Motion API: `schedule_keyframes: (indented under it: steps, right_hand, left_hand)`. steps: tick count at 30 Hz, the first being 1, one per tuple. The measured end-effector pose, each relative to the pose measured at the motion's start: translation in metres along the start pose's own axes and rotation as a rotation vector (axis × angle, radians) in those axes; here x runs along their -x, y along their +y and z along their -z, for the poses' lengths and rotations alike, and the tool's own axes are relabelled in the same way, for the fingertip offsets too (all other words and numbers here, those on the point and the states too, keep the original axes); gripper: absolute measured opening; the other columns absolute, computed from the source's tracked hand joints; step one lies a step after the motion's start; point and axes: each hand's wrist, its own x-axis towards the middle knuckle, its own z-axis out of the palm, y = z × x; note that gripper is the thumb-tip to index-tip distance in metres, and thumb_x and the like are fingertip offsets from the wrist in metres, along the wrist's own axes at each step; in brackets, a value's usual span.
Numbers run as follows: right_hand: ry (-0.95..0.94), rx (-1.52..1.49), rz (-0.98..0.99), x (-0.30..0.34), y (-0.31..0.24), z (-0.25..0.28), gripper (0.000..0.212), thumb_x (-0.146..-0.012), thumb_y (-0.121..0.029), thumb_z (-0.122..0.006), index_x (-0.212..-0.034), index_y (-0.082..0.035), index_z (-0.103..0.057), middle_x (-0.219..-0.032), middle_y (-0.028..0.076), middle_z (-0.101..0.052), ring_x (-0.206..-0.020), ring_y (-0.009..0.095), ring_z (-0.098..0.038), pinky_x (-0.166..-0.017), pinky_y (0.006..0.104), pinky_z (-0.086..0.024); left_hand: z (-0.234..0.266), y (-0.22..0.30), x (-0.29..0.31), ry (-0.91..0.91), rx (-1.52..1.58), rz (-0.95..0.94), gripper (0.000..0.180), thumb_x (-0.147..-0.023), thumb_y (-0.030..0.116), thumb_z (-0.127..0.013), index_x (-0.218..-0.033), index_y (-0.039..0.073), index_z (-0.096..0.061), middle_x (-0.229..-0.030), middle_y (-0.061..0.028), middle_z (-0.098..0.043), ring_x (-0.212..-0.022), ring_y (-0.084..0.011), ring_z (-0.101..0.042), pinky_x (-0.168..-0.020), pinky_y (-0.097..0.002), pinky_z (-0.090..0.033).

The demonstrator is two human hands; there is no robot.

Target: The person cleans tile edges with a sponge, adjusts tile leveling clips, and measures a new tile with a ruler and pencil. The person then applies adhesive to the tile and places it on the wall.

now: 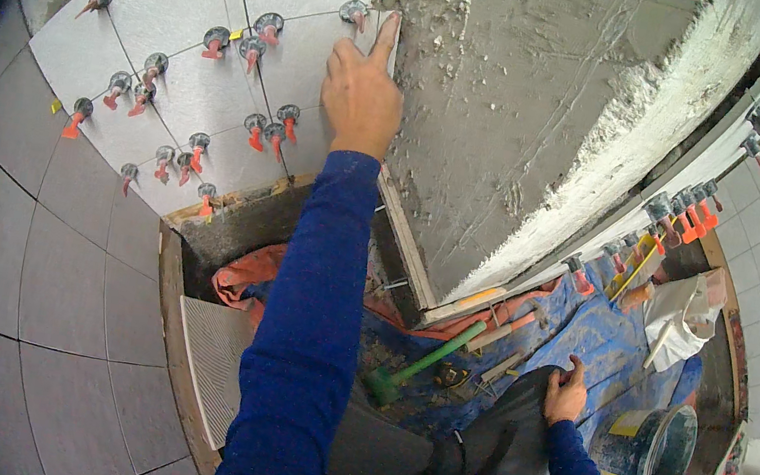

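My left hand [363,102] reaches up to the light grey wall tile [314,56]. Its index finger is stretched along the tile's right edge, where wet grey mortar [478,105] begins; the other fingers bend loosely against the face. Just above those fingers sits a tile leveling clip [354,11] with a reddish tab. Several more such clips [270,27] stand in the joints to the left. My right hand [565,395] rests by my bent knee with its fingers apart, and I see nothing held in it.
A wooden batten [408,237] edges the mortar. Below lie a blue tarp [546,346], an orange cloth [249,274], and a green-handled brush [430,363]. A bucket [670,453] and a white bag [682,317] stand right. A ribbed tile [209,360] leans left; more clips [688,215] line the right wall.
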Motion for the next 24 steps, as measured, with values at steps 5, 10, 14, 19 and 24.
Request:
schedule_keyframes:
  steps: [5, 10, 14, 19, 24]
  right_hand:
    - [-0.042, 0.008, -0.037, -0.004, -0.005, -0.003, 0.047, -0.093, -0.023, -0.069, -0.138, -0.012, -0.057, -0.080, 0.014, -0.070, -0.076, 0.038, -0.069, -0.072, 0.0494, -0.053]
    - [-0.048, 0.000, -0.035, -0.006, -0.008, -0.007, 0.047, -0.093, -0.025, -0.069, -0.137, -0.013, -0.058, -0.085, 0.016, -0.072, -0.080, 0.039, -0.071, -0.073, 0.0502, -0.054]
    - [-0.045, 0.008, -0.025, -0.009, -0.006, -0.013, 0.047, -0.093, -0.025, -0.068, -0.137, -0.013, -0.059, -0.089, 0.018, -0.073, -0.082, 0.040, -0.071, -0.075, 0.0505, -0.054]
    - [-0.068, 0.053, -0.030, -0.012, -0.006, -0.016, 0.047, -0.093, -0.026, -0.068, -0.137, -0.013, -0.059, -0.090, 0.019, -0.073, -0.084, 0.041, -0.070, -0.076, 0.0515, -0.054]
    - [-0.073, 0.016, -0.035, -0.011, -0.009, -0.013, 0.046, -0.093, -0.026, -0.068, -0.137, -0.014, -0.059, -0.087, 0.018, -0.073, -0.082, 0.042, -0.070, -0.076, 0.0516, -0.055]
  left_hand:
    - [0.002, 0.003, -0.001, -0.059, -0.003, 0.046, 0.070, -0.091, 0.008, -0.058, -0.154, 0.039, -0.052, -0.109, -0.0160, -0.053, -0.100, -0.0369, -0.061, -0.085, -0.0479, -0.055]
    - [-0.003, 0.010, 0.001, -0.042, -0.070, 0.045, 0.074, -0.090, 0.009, -0.060, -0.156, 0.038, -0.048, -0.113, -0.0175, -0.054, -0.101, -0.0377, -0.061, -0.085, -0.0489, -0.056]
    - [-0.006, 0.009, 0.003, -0.043, -0.065, 0.032, 0.075, -0.089, 0.009, -0.061, -0.157, 0.037, -0.048, -0.114, -0.0188, -0.053, -0.105, -0.0383, -0.059, -0.087, -0.0487, -0.054]
    - [-0.007, 0.008, 0.004, -0.039, -0.067, 0.037, 0.076, -0.088, 0.009, -0.061, -0.157, 0.038, -0.048, -0.114, -0.0187, -0.053, -0.107, -0.0384, -0.058, -0.087, -0.0488, -0.053]
    - [-0.008, -0.002, -0.004, -0.035, -0.016, 0.007, 0.065, -0.091, 0.008, -0.060, -0.149, 0.036, -0.059, -0.110, -0.0164, -0.055, -0.101, -0.0367, -0.060, -0.086, -0.0469, -0.053]
